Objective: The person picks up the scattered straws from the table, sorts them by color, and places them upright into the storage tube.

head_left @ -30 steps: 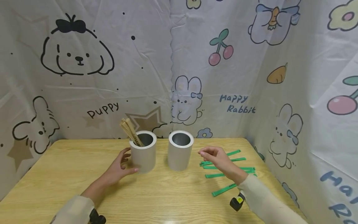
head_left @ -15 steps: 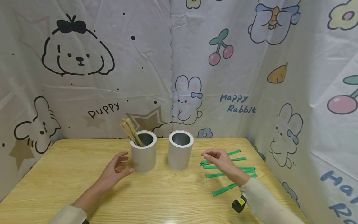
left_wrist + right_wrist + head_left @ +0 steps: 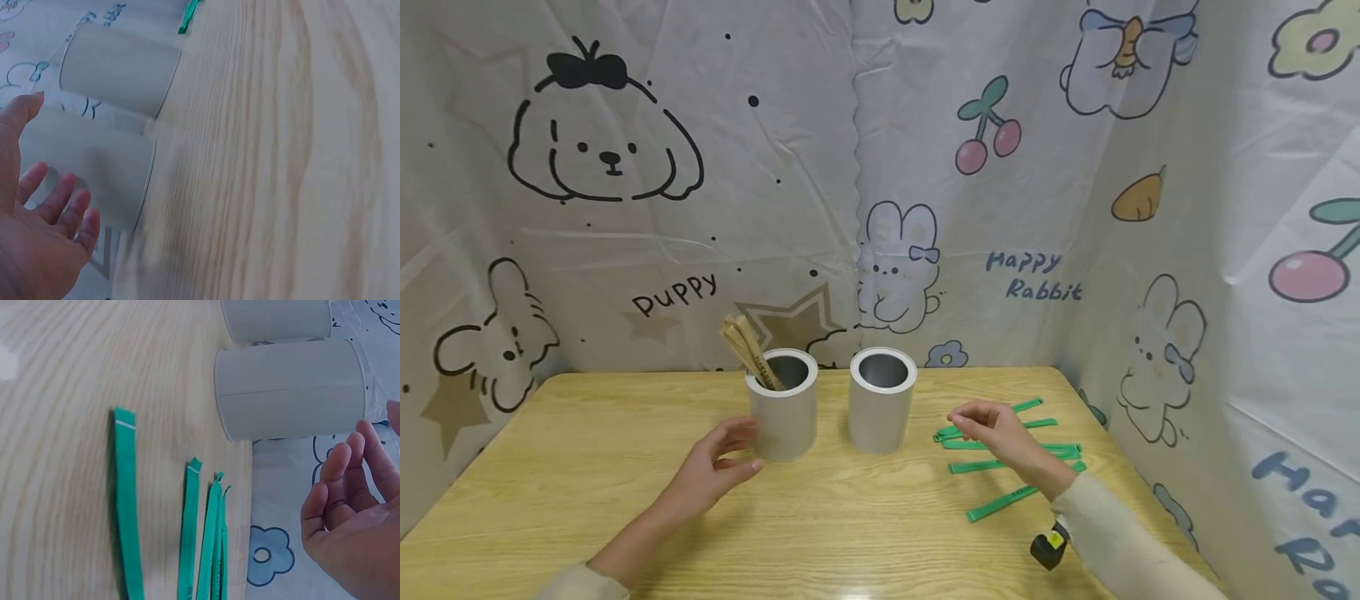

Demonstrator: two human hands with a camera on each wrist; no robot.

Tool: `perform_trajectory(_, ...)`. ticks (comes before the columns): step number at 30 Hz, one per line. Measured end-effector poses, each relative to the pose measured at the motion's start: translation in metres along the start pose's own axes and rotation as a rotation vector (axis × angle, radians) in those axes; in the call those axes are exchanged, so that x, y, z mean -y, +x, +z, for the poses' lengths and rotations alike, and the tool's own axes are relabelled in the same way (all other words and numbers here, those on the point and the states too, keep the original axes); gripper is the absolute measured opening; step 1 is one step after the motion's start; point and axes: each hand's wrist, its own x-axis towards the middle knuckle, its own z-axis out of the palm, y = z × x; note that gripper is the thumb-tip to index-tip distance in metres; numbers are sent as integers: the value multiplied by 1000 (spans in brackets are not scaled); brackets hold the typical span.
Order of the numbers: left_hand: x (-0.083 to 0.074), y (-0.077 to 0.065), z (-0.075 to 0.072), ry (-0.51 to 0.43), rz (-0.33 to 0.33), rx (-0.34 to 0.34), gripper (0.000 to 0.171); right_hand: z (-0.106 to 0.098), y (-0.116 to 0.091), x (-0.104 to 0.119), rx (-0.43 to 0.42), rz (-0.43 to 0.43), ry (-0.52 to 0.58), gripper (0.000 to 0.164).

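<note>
Two off-white cylindrical cups with grey insides stand upright on the table. From the left cup (image 3: 784, 425) several tan stick packets (image 3: 747, 350) lean out to the left. Close by its left side is my left hand (image 3: 707, 475), fingers and thumb spread and holding nothing; the left wrist view shows this hand (image 3: 44, 244) with loosely bent fingers. The right cup (image 3: 880, 417) has nothing showing above its rim. My right hand (image 3: 1003, 440), loosely bent and holding nothing, hovers over several green stick packets (image 3: 1003, 502), partly hiding them.
Behind the wooden table (image 3: 850, 533) hangs a white curtain (image 3: 790, 167) with cartoon prints, and it continues along both sides. A black wrist device (image 3: 1048, 546) hangs by the right sleeve (image 3: 1120, 533).
My left hand has drawn back from the left cup, where its thumb and fingers were at the wall. The right hand has drifted slightly right. Cups and packets stay put.
</note>
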Motion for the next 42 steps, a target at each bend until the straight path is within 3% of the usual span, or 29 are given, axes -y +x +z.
perform_trajectory(10, -6, 1, 29, -71, 64, 61, 49, -5, -6, -13, 26, -19, -43, 38)
perform_trajectory(17, -12, 11, 50, -67, 11, 144, 50, -20, -14, -26, 42, -17, -114, 41)
perform_trajectory(20, -15, 16, 61, -50, 17, 155, 52, -27, -16, -33, 40, -12, -148, 40)
perform_trajectory(29, -23, 36, 83, -29, 30, 89, 59, -48, -8, -50, 20, 36, -162, 44)
perform_trajectory(37, -20, 53, 107, -74, -21, 19, 70, -62, 8, -67, -58, 93, -209, 36)
perform_trajectory(42, -17, 63, 121, -87, -37, -14, 81, -66, 20, -73, -90, 77, -249, 32)
